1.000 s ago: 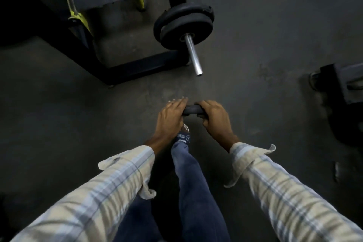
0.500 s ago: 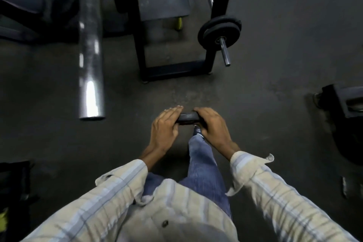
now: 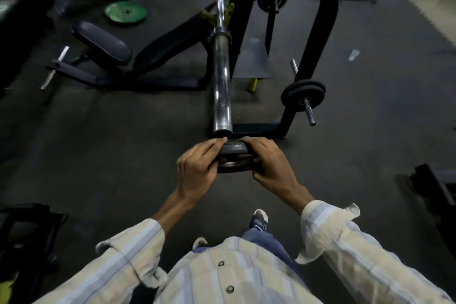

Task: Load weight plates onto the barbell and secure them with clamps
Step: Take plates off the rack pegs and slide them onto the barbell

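Note:
A small black weight plate (image 3: 234,157) is held in both hands, upright, just in front of the bare end of the barbell sleeve (image 3: 221,86). My left hand (image 3: 197,166) grips its left rim and my right hand (image 3: 270,165) grips its right rim. The chrome sleeve points toward me from the rack and carries no plate that I can see. The plate's centre hole is partly hidden by my fingers.
A black rack frame (image 3: 318,39) stands to the right of the bar, with two black plates (image 3: 303,97) on a storage peg. A padded bench (image 3: 103,43) sits at the left. A green plate (image 3: 125,12) lies on the floor behind. Dark equipment (image 3: 434,192) stands at the right edge.
Both hands have lifted the plate from near the floor up to the end of the barbell sleeve. The view has risen, and the bar now lies straight ahead.

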